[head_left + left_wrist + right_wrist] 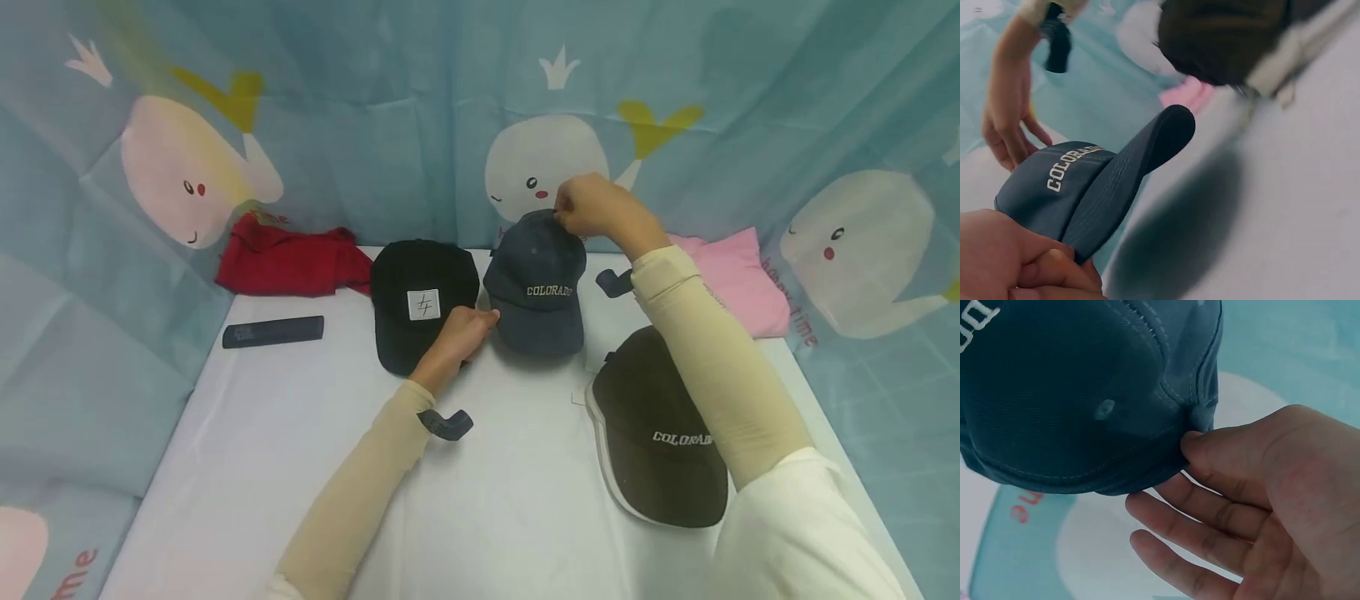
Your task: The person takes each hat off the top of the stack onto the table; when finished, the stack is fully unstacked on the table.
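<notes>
A navy baseball cap [534, 258] with COLORADO lettering is held between both hands at the back of the table, brim toward the camera. My left hand [463, 332] pinches the brim's left edge; in the left wrist view those curled fingers [1054, 269] grip it at the brim's corner. At the crown's top, my right hand [596, 204] pinches the fabric beside the button, thumb [1200, 447] on the near side and the other fingers loosely spread below. Left of it lies a black cap [401, 275] with a white patch, partly behind the left hand.
A brown cap [648, 450] with a pale-edged brim lies front right, partly under the right forearm. Red folded cloth [288, 258] and a dark flat bar [273, 332] are at the left; pink cloth [738, 279] is back right. A whale-print curtain [420, 167] surrounds the white table [517, 517].
</notes>
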Demonstrator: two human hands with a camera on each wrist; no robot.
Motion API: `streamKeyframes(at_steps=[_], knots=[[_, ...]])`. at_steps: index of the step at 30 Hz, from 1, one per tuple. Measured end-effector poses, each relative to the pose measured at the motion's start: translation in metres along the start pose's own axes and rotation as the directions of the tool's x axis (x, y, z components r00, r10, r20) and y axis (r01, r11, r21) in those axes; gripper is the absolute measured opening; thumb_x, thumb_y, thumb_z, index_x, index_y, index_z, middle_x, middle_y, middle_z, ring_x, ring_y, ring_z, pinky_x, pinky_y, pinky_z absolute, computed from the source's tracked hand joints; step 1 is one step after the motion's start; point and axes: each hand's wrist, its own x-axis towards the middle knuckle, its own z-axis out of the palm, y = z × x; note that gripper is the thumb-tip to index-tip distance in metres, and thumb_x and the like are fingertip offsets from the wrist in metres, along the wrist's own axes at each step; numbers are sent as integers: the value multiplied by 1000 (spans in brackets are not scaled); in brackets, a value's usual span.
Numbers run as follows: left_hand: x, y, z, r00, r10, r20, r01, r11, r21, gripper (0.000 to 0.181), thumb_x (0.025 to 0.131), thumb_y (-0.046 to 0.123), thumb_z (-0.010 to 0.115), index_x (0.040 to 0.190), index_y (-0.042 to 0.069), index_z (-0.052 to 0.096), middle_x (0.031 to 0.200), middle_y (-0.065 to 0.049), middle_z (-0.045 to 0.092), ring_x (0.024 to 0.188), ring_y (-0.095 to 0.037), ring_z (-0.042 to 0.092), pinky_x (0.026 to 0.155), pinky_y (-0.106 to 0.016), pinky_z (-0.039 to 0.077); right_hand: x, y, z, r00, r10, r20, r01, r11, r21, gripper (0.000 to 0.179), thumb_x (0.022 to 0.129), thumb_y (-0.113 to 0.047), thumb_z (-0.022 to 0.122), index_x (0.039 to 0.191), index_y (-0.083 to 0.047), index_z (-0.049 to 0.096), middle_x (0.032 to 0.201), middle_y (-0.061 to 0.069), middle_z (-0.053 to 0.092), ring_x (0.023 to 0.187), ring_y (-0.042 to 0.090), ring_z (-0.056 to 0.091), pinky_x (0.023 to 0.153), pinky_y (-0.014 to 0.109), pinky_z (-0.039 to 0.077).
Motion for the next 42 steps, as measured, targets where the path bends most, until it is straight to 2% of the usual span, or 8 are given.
streamKeyframes(at_steps=[4,9,18,24,31,33,37,42], knots=[[7,-3,1,999,38,24,-44,951,307,53,109,28,49,58,16,41,54,3,36,46,-12,32,45,-29,26,10,1,12,999,-11,51,13,1000,-27,22,102,-12,56,102,2,73,94,14,67,83,28,59,76,42,50],[5,1,4,996,63,63,-88,775,626,41,108,25,46,71,11,57,67,-4,51,60,-21,50,54,-36,40,15,4,29,996,-8,93,13,999,-53,21,103,-14,58,99,1,73,91,12,65,84,28,58,76,42,49],[-1,6,8,999,47,22,-47,661,749,30,107,25,53,96,6,73,95,-12,70,83,-30,64,78,-52,54,19,-5,32,993,-16,115,24,998,-64,20,105,-15,60,103,0,73,93,13,67,85,28,60,79,42,51],[-1,4,10,998,59,20,-52,608,792,22,102,20,60,89,8,73,90,-10,70,80,-29,66,75,-51,55,19,-9,35,990,10,144,-1,998,-61,19,106,-14,60,99,0,71,86,12,64,78,26,58,71,38,49],[-3,8,15,994,105,23,-74,518,852,17,97,19,66,95,5,76,93,-12,72,81,-31,69,70,-48,57,10,-5,32,989,-6,151,12,999,-37,28,106,-16,60,124,4,70,114,21,71,102,35,66,92,48,55],[-8,12,16,993,113,20,-76,515,854,20,98,19,66,101,1,75,93,-13,72,81,-31,70,70,-49,57,-3,0,24,991,-35,130,36,999,-9,33,106,-17,60,129,5,67,120,24,71,111,38,66,99,52,52],[-24,27,16,984,165,60,-147,587,796,26,105,24,58,95,4,70,83,-9,68,74,-28,66,64,-46,54,-47,12,-9,996,-82,41,82,997,17,36,105,-16,61,133,6,63,119,25,72,108,40,68,98,55,52],[-52,51,28,944,285,166,-317,646,695,32,109,31,52,84,14,63,71,-2,60,64,-21,60,57,-39,48,-110,25,-47,995,-81,-58,81,997,6,32,106,-19,62,130,2,66,111,21,73,98,37,71,86,54,55]])
